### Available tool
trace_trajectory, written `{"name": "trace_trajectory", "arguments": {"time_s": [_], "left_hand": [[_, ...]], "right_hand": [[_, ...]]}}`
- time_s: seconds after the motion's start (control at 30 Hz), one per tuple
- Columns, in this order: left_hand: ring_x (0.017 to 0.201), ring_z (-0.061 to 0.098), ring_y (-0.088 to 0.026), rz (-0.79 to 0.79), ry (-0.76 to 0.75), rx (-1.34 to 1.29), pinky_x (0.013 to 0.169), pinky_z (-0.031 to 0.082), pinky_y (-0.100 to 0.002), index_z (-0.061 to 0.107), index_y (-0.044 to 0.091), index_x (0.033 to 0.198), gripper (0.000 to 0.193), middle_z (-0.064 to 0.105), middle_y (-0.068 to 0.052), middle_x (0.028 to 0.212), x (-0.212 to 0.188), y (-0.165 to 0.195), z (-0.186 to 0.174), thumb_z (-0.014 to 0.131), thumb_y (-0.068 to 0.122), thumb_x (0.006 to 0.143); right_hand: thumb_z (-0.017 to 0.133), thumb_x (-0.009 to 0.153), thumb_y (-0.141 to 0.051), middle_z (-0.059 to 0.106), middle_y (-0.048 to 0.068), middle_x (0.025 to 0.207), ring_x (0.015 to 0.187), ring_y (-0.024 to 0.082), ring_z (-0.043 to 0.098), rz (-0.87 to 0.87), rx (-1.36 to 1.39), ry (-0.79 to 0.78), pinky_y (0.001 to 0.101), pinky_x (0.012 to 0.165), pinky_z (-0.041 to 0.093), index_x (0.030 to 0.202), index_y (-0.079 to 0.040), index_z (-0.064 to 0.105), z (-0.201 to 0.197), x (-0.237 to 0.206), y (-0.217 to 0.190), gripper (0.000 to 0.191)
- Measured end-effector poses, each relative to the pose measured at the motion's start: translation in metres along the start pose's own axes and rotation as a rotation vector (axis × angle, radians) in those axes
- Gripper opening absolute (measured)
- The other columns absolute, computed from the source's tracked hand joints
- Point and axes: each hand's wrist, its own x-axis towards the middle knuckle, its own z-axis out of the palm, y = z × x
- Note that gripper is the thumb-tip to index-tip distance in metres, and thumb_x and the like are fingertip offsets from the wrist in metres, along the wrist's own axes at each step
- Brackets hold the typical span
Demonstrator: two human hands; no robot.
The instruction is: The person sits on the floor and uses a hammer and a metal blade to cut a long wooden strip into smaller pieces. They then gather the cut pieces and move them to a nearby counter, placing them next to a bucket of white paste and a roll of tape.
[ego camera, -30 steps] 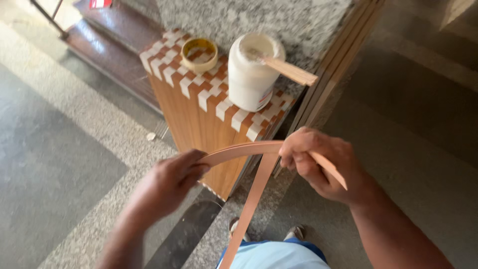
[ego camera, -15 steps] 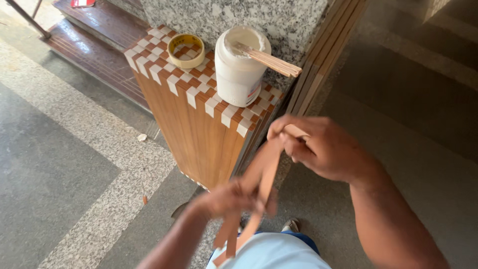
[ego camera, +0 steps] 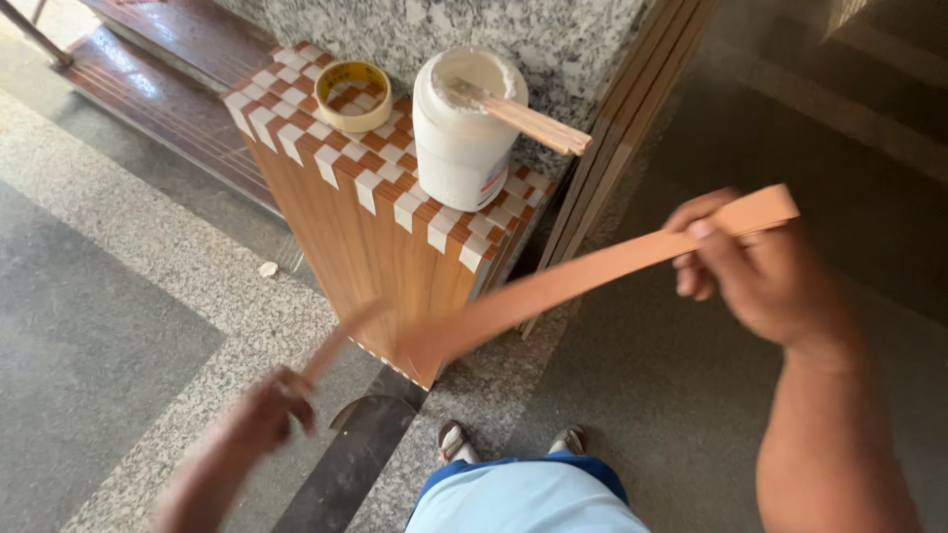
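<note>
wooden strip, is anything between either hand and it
Nothing visible: the right hand grips the wooden strip near its upper end, and the left hand pinches its lower, blurred end.
</note>
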Motion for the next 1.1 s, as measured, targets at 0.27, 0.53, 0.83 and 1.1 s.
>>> {"name": "trace_trajectory", "arguments": {"time_s": [0.27, 0.53, 0.83, 1.1], "left_hand": [[0.137, 0.052, -0.034, 1.053, -0.082, 0.007, 0.108, 0.049, -0.047, 0.056, 0.006, 0.139, 0.040, 0.042, -0.018, 0.161, -0.089, 0.151, 0.053, 0.052, 0.029, 0.106], [0.103, 0.073, -0.035, 1.006, -0.070, 0.165, 0.087, 0.056, -0.049, 0.034, 0.020, 0.151, 0.048, 0.072, -0.020, 0.111, -0.101, 0.188, 0.073, 0.045, 0.029, 0.105], [0.085, 0.076, -0.026, 0.988, -0.253, 0.399, 0.079, 0.059, -0.045, 0.034, 0.026, 0.156, 0.057, 0.077, -0.014, 0.099, -0.096, 0.201, 0.062, 0.051, 0.034, 0.102], [0.095, 0.070, -0.022, 0.661, -0.201, 0.484, 0.086, 0.062, -0.040, 0.068, 0.017, 0.128, 0.038, 0.074, -0.009, 0.104, -0.114, 0.209, -0.030, 0.049, 0.035, 0.101]], "right_hand": [[0.052, 0.109, -0.023, 0.069, 0.003, 0.072, 0.064, 0.009, 0.067, 0.051, 0.139, -0.184, 0.0255, 0.058, 0.058, 0.103, -0.001, 0.067, 0.110, 0.005, -0.007, 0.027], [0.052, 0.106, -0.025, 0.066, 0.004, 0.079, 0.069, 0.010, 0.064, 0.195, 0.532, -0.222, 0.0274, 0.061, 0.056, 0.148, 0.001, 0.052, 0.104, 0.004, -0.014, 0.049], [0.058, 0.107, -0.020, 0.071, 0.008, 0.086, 0.074, 0.015, 0.073, 0.034, 0.619, -0.300, 0.0312, 0.064, 0.063, 0.129, -0.002, 0.060, 0.095, 0.003, 0.006, 0.028], [0.056, 0.113, -0.018, 0.070, 0.012, 0.098, 0.090, 0.016, 0.073, -0.324, 0.478, -0.111, 0.0307, 0.076, 0.066, 0.116, -0.006, 0.059, 0.064, 0.011, -0.027, 0.012]]}}
